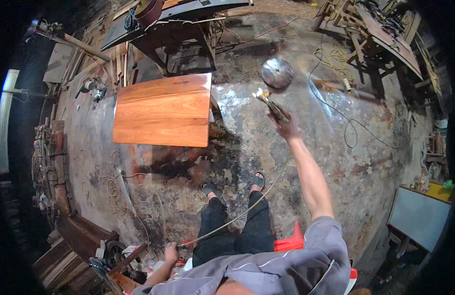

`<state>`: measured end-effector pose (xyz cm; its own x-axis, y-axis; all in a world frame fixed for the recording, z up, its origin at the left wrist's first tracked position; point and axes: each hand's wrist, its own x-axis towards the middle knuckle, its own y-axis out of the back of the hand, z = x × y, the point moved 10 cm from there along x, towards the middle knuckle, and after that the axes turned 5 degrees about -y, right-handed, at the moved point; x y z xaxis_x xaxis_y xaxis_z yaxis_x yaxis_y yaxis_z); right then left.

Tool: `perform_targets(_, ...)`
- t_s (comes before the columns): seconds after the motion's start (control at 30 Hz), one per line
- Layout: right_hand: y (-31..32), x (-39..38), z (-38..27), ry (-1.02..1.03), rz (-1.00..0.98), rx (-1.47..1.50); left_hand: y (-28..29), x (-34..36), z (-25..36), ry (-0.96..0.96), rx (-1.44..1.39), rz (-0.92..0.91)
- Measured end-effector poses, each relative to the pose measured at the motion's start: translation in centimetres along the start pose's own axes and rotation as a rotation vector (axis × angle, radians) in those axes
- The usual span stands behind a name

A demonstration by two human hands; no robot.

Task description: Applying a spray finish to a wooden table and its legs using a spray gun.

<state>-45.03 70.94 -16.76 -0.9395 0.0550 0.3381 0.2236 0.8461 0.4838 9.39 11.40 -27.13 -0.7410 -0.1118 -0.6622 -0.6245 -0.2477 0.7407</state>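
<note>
In my right hand (286,127), stretched forward, is a spray gun (274,105) with a pale nozzle end, my fingers wrapped round its grip. A round, shiny metal cup (277,73) shows just beyond the gun's head. My left hand (172,251) is low beside my left leg, closed on a yellowish hose (232,219). The hose crosses in front of my legs and rises toward my right hand; its upper end is hard to make out. Left of the gun, apart from it, a glossy orange-brown wooden panel (161,110) lies flat, raised above the floor.
Behind the panel stands a dark workbench (181,14). A cluttered wooden bench (392,42) is at the far right. Loose cords (353,130) lie on the stained floor (306,162). A red plastic seat (289,242) is close behind me, and a pale cabinet (418,216) stands at right.
</note>
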Motion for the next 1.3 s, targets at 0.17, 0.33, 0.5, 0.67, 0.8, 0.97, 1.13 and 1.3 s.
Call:
perform_targets(0.17, -7.0, 6.6, 7.4, -0.197, -0.064, 0.123, 0.9, 0.8, 13.1, -0.034, -0.257, 0.192)
perform_targets(0.33, -10.6, 5.1, 8.9, -0.151, -0.246, 0.009, 0.6, 0.5, 15.8, 0.088, -0.395, 0.220)
perform_targets(0.5, -10.4, -2.7, 5.4, -0.008, -0.454, 0.145, -0.9, 0.0, 16.2, 0.095, -0.429, 0.297)
perform_targets(0.67, -10.9, -12.0, 0.9, 0.016, -0.879, 0.141, -3.1, 0.5, 16.2, 0.127, -0.496, 0.241)
perform_targets(0.8, -11.1, -14.0, -2.6, -0.036, -0.946, 0.268, -3.5, 1.1, 15.6, 0.236, -0.512, 0.274)
perform_targets(0.97, -12.8, -10.6, -2.5, -0.036, -0.891, 0.053, -2.4, 2.3, 16.8, 0.150, -0.485, 0.369)
perform_targets(1.13, -13.5, -1.5, -3.0, 0.258, -0.470, 0.011, -3.2, 2.1, 17.5, 0.175, -0.629, 0.369)
perform_targets(1.3, -15.0, 6.8, -0.4, 0.029, -0.381, -0.194, -3.8, 1.1, 17.9, 0.173, -0.693, 0.431)
